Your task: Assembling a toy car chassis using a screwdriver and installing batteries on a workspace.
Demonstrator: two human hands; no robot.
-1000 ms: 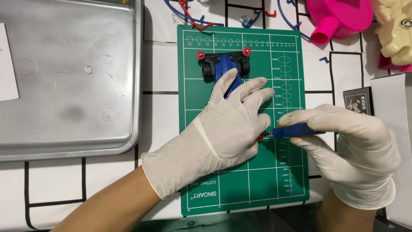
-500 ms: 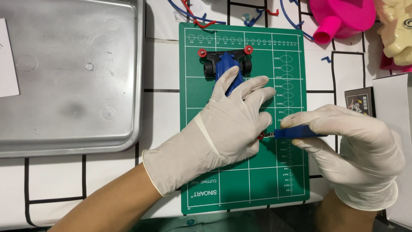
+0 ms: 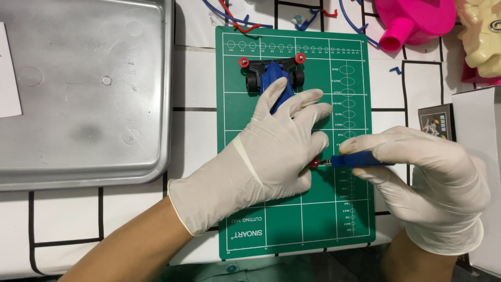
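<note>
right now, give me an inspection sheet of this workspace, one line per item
surface: white table top with black grid lines, with a green gridded cutting mat lying on it
job's things: small blue toy car with black wheels and red rollers on the mat; blue-handled screwdriver, tip at a red roller by the left palm
clutter: grey metal tray left of the mat; pink plastic funnel and cream plastic figure top right; small dark card
hands: gloved left hand lies flat over the car; gloved right hand has its fingers closed on the screwdriver
cables: blue and red wires along the top edge
surroundings: white sheet at far left
</note>
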